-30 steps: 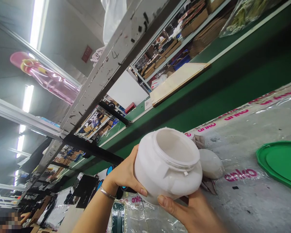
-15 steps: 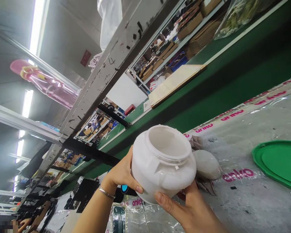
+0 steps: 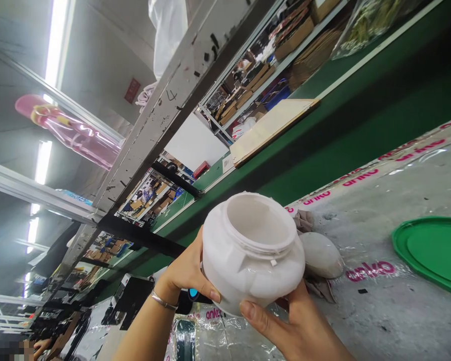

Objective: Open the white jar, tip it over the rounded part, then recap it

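A white, round, wide-mouthed jar [image 3: 244, 276] is held up between both hands, its open mouth tilted toward me. My left hand [image 3: 190, 268] grips the jar's left side, thumb on the front, with a silver bracelet at the wrist. My right hand [image 3: 281, 321] holds the lower right side, its thumb on the front and its fingers hidden beneath. Just behind the jar on the right lies a pale, rounded object [image 3: 322, 254] on a crumpled greyish cloth [image 3: 304, 220].
A plastic-covered table [image 3: 406, 321] with pink lettering bears a green lid-like tray [image 3: 436, 253] at the right. Beyond runs a green surface [image 3: 308, 165] with a wooden board [image 3: 266, 130]. A metal beam [image 3: 154, 120] crosses overhead. Black equipment [image 3: 131, 301] stands left; another person's hand shows lower left.
The jar has shifted very slightly left in both hands, and its mouth is turned a little more toward me. The grip looks the same.
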Demonstrator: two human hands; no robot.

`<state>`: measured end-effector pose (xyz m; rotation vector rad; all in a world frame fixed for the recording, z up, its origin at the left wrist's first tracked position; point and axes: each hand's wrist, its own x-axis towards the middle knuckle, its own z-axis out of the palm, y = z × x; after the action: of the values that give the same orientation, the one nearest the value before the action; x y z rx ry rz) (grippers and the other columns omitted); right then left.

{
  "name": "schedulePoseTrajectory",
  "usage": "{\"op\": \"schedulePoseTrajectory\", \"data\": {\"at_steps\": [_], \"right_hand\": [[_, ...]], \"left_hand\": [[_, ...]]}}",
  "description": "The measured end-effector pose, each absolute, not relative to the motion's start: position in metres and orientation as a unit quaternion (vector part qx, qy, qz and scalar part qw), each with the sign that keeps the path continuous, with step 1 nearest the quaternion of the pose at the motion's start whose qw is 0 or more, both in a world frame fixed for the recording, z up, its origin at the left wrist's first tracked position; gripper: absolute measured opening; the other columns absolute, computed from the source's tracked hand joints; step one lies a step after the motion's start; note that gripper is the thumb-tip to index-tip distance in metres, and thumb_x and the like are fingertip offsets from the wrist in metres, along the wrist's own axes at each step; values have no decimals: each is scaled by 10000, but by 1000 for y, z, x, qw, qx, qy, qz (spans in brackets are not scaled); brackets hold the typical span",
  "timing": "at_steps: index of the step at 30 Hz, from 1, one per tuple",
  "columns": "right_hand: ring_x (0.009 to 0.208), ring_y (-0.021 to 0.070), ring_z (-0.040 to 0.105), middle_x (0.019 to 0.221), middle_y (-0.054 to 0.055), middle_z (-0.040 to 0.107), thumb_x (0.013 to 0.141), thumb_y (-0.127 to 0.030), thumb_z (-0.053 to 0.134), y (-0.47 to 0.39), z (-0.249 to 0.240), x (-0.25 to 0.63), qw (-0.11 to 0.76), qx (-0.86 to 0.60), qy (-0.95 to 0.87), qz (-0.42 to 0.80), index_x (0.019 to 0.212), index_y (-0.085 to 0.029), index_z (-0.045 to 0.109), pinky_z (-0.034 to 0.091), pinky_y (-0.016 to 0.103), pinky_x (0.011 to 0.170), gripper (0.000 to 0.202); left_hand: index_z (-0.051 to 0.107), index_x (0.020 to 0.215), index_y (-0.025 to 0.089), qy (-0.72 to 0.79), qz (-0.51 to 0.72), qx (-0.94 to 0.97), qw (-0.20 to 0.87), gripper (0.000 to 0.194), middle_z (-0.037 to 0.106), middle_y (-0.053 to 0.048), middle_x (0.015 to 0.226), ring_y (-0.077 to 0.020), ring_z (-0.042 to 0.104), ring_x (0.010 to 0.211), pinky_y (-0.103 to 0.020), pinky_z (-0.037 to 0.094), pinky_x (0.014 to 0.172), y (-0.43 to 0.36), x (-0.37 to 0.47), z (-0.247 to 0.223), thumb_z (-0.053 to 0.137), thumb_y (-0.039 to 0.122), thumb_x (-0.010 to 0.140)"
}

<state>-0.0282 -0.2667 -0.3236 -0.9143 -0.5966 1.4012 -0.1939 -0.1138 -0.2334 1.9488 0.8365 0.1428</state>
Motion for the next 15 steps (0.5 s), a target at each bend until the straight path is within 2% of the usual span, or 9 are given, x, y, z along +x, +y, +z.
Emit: {"op": "schedulePoseTrajectory", "data": {"at_steps": [4,15], "right_hand": [[1374,248,365,1455,101,373,749,-655,656,-270,-320,-28,627,-411,-248,614,1521,-223,174,346,404,1192,1007],[1308,267,455,1391,114,454,735,-664,646,-276,-319,-22,601,-443,-242,620,1521,-202,263,385,390,1180,989]], "left_hand": [[188,1575,215,348,64,809,470,1476,321,-188,1590,-444,248,1481,-570,145,1244,-116,-193,-232,987,458,358],[183,1570,222,347,43,803,482,1445,335,-176,1580,-450,272,1463,-560,169,1240,-120,-190,-234,984,443,388]]}}
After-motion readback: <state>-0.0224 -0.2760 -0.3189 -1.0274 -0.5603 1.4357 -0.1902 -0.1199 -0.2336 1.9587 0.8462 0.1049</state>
